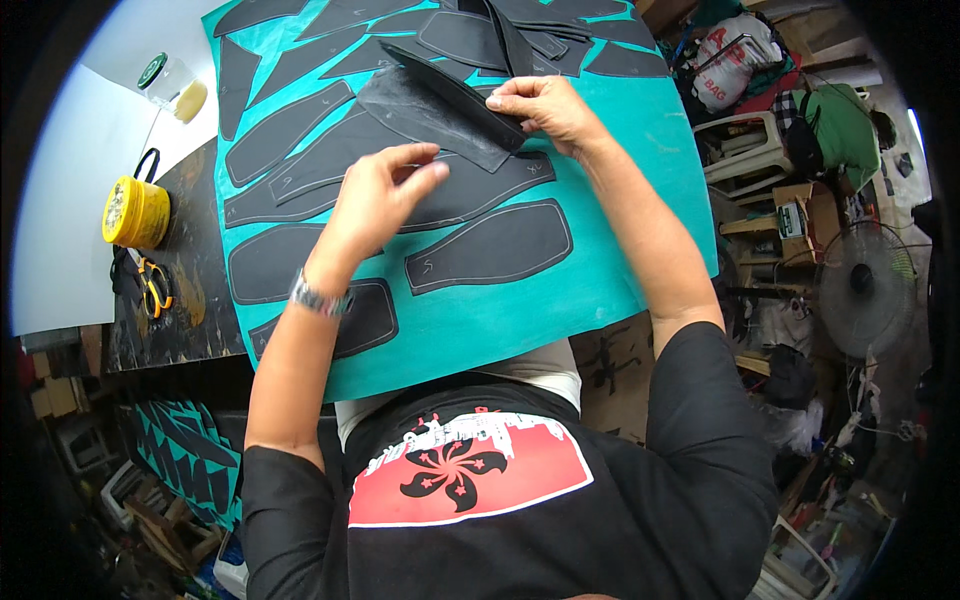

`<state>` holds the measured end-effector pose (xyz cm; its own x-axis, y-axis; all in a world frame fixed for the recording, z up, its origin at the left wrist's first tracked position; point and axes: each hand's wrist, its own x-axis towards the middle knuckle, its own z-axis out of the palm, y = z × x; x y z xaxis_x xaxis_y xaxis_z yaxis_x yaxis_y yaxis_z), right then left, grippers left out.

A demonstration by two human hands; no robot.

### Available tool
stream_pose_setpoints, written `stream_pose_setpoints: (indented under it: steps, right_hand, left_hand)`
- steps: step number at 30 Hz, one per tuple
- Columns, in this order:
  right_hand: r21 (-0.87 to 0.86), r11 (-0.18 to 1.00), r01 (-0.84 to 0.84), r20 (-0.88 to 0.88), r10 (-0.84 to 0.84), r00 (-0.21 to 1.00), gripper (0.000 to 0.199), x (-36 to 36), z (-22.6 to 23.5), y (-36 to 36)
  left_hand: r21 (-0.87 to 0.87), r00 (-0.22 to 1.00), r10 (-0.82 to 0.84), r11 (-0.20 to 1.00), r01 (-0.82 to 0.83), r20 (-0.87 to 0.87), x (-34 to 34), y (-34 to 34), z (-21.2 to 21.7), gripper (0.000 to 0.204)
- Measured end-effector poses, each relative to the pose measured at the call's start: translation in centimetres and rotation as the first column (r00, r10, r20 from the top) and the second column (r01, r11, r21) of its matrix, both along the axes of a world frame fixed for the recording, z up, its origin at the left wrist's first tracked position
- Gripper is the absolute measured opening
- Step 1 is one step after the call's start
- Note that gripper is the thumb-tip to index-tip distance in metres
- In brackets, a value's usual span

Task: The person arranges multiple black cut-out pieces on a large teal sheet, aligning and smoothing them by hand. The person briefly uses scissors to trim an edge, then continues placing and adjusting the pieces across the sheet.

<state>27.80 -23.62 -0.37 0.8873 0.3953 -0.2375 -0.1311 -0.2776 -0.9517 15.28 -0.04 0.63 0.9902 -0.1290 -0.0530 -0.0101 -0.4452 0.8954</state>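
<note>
Between thumb and fingers of my right hand [548, 112] is the edge of a folded black sheet piece [455, 100], its underside greyish, lifted above the others. My left hand [385, 190] hovers over the cut pieces with thumb and fingers apart, holding nothing I can see. Below it lie flat black cut pieces with pale outlines, among them a long curved piece [490, 190] and a nearer rounded piece [490, 247]. All rest on a large teal sheet [620, 250]; more dark pieces overlap at its far side.
On the dark table [190, 270] at left are a yellow tub [137, 213] and yellow-handled scissors [154, 288]. A green-lidded jar [172, 85] stands behind them. To the right are a fan [862, 280], a white plastic chair [740, 150] and bags. More teal-and-black pieces [190, 455] lie lower left.
</note>
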Motion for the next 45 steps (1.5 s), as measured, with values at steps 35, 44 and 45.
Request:
stream_pose_setpoints:
  steps: [35, 44, 45]
  right_hand:
    - [-0.325, 0.936, 0.133, 0.651, 0.119, 0.750, 0.044, -7.6, -0.1, 5.0]
    - [0.145, 0.982, 0.118, 0.167, -0.142, 0.976, 0.030, -5.8, -0.9, 3.1]
    - [0.123, 0.981, 0.153, 0.183, -0.174, 0.968, 0.029, -5.7, -0.7, 3.0]
  left_hand:
    - [-0.476, 0.986, 0.164, 0.867, -0.151, -0.014, 2.8, -1.2, -4.8, 0.023]
    - [-0.363, 0.994, -0.054, 0.928, 0.084, 0.093, 2.3, -1.1, -4.4, 0.051]
    - [-0.347, 0.996, -0.038, 0.936, 0.065, 0.083, 2.3, -1.2, -4.5, 0.050]
